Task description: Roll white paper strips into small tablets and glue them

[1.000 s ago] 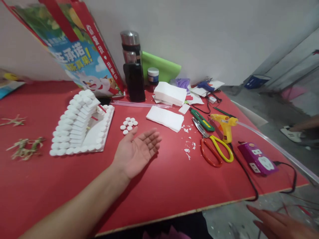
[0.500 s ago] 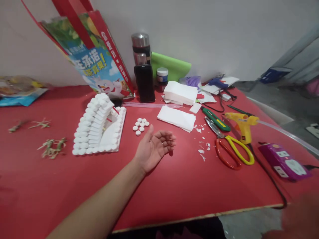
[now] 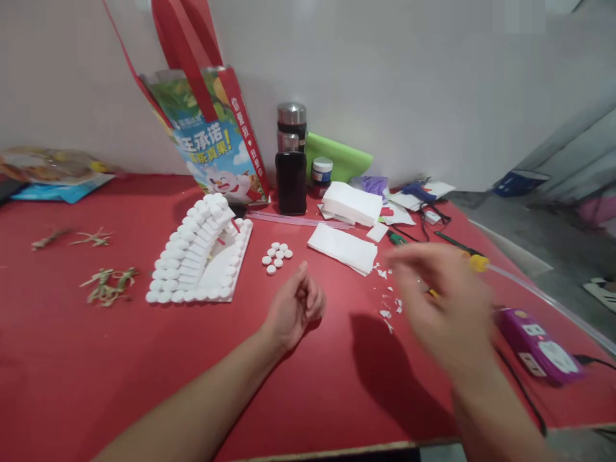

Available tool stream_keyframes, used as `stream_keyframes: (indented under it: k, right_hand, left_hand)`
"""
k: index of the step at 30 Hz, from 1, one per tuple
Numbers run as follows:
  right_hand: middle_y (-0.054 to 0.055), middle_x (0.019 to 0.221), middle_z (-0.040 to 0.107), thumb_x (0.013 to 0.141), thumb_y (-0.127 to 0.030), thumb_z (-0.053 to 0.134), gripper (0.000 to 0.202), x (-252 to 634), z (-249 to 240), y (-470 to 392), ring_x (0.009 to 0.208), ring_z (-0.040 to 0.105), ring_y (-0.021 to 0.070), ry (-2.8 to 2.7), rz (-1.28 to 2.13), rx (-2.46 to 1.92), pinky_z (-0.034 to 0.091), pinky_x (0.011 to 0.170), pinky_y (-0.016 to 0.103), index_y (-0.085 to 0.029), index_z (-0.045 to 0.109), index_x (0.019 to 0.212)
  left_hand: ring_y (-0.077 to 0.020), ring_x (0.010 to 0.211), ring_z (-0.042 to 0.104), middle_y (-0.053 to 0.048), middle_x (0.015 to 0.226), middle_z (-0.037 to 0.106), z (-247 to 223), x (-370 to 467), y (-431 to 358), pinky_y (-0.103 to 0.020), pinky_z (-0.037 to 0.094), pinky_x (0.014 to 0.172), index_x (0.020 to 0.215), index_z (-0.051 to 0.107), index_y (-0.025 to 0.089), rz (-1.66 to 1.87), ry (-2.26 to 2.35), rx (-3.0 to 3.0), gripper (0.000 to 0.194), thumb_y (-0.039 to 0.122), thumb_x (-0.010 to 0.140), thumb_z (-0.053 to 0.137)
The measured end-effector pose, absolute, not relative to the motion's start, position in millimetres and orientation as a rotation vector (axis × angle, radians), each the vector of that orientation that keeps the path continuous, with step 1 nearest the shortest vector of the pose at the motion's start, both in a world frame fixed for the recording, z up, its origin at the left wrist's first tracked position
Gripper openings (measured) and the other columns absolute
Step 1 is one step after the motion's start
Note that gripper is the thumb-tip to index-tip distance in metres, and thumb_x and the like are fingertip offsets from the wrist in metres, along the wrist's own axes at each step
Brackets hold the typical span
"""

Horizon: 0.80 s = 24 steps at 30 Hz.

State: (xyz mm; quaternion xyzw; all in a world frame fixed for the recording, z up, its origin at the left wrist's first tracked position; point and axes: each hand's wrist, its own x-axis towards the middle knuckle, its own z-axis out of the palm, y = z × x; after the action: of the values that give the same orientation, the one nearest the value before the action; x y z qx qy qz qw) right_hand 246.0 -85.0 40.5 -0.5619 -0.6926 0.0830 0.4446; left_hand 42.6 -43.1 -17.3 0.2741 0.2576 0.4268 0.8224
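Observation:
My left hand (image 3: pixel 296 309) rests on the red table, its fingers curled in, just below a small cluster of white discs (image 3: pixel 276 256). No object shows in it. My right hand (image 3: pixel 440 301), blurred by motion, is raised over the right side and hides most of the scissors and the yellow glue gun; whether it holds anything cannot be made out. To the left stands a white model with steps (image 3: pixel 199 253), edged with white discs. Folded white sheets (image 3: pixel 342 248) lie between and beyond my hands, with white scraps (image 3: pixel 386 314) near my right hand.
A purple power strip (image 3: pixel 539 346) and cables lie at the right. Twine bundles (image 3: pixel 110 285) are at the left. Along the back stand a shopping bag (image 3: pixel 216 141), a black phone (image 3: pixel 291 183), a flask (image 3: pixel 291 115) and a jar (image 3: pixel 321 172). The table's front edge (image 3: pixel 337 452) is near.
My right hand has come in from the lower right corner to over the scissors and glue gun. The fingers of my left hand have curled in. The view has shifted slightly.

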Motion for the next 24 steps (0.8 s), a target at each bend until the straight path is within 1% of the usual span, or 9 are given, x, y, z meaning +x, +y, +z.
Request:
stream_keyframes:
  k: [2,4,5,8,11,14,18,21,24]
  right_hand:
    - [0.013,0.117,0.069,0.098,-0.017,0.058,0.027,238.0,28.2,-56.0,0.109,0.065,0.0295,-1.866,0.104,-1.484,0.052,0.096,0.046,-0.021,0.064,0.124]
    - [0.017,0.115,0.069,0.094,-0.011,0.058,0.025,231.2,10.2,-26.6,0.11,0.062,0.033,-2.032,0.067,-1.633,0.049,0.096,0.047,-0.016,0.067,0.118]
    - [0.018,0.114,0.068,0.093,-0.011,0.06,0.023,229.8,0.7,-14.3,0.11,0.061,0.0336,-2.084,0.087,-1.713,0.048,0.095,0.046,-0.014,0.068,0.114]
    - [0.017,0.106,0.069,0.094,-0.013,0.063,0.012,233.9,-22.8,6.0,0.104,0.061,0.0314,-2.06,0.137,-1.801,0.048,0.092,0.042,-0.014,0.072,0.101]
    - [0.015,0.106,0.069,0.096,-0.018,0.063,0.012,243.5,-34.3,6.7,0.105,0.061,0.029,-2.023,0.156,-1.77,0.047,0.095,0.04,-0.015,0.074,0.1]
    - [0.012,0.105,0.07,0.099,-0.021,0.059,0.016,250.9,-37.4,3.2,0.104,0.062,0.0259,-1.997,0.188,-1.728,0.046,0.094,0.037,-0.016,0.074,0.097]
    - [0.01,0.1,0.073,0.101,-0.02,0.053,0.024,255.5,-38.3,3.9,0.099,0.064,0.0234,-1.991,0.21,-1.686,0.047,0.091,0.034,-0.017,0.073,0.087]
    - [0.009,0.099,0.072,0.098,-0.021,0.057,0.02,255.8,-37.8,5.2,0.097,0.063,0.0234,-2.003,0.205,-1.677,0.047,0.089,0.034,-0.018,0.072,0.085]
    - [0.011,0.101,0.07,0.096,-0.023,0.061,0.014,252.7,-35.6,4.3,0.1,0.06,0.026,-2.016,0.176,-1.69,0.045,0.088,0.036,-0.018,0.07,0.087]
  left_hand:
    - [-0.0091,0.039,0.03,0.002,0.04,0.034,-16.3,41.5,-44.6,-0.025,0.024,0.044,0.044,0.046,0.018,0.851,0.567,0.676,0.069,0.062,0.098,0.051]
    - [-0.0081,0.039,0.03,0.002,0.042,0.036,-14.5,39.9,-44.5,-0.025,0.021,0.044,0.047,0.052,0.017,0.774,0.622,0.756,0.069,0.068,0.095,0.051]
    - [-0.0076,0.039,0.029,0.001,0.042,0.039,-13.3,39.1,-44.1,-0.025,0.019,0.044,0.05,0.056,0.016,0.741,0.657,0.789,0.069,0.07,0.094,0.051]
    - [-0.0062,0.039,0.029,-0.001,0.043,0.045,-9.9,37.5,-42.3,-0.023,0.017,0.043,0.058,0.065,0.014,0.683,0.718,0.838,0.07,0.074,0.091,0.05]
    - [-0.0079,0.043,0.039,-0.003,0.049,0.053,-8.0,37.3,-40.4,-0.021,0.027,0.045,0.064,0.068,0.013,0.7,0.707,0.8,0.065,0.072,0.089,0.057]
    - [-0.0098,0.047,0.048,-0.005,0.055,0.059,-8.6,37.5,-38.5,-0.021,0.038,0.048,0.068,0.069,0.013,0.718,0.681,0.754,0.055,0.064,0.087,0.065]
    - [-0.0115,0.052,0.053,-0.007,0.063,0.063,-10.8,36.7,-36.5,-0.022,0.043,0.05,0.073,0.071,0.012,0.723,0.66,0.721,0.051,0.06,0.089,0.067]
    - [-0.0131,0.055,0.054,-0.007,0.067,0.064,-11.3,36.2,-36.0,-0.023,0.045,0.051,0.076,0.072,0.012,0.732,0.643,0.71,0.048,0.058,0.09,0.065]
    - [-0.0138,0.056,0.055,-0.007,0.068,0.064,-11.0,36.3,-36.0,-0.024,0.045,0.051,0.077,0.072,0.013,0.733,0.635,0.72,0.048,0.058,0.091,0.065]
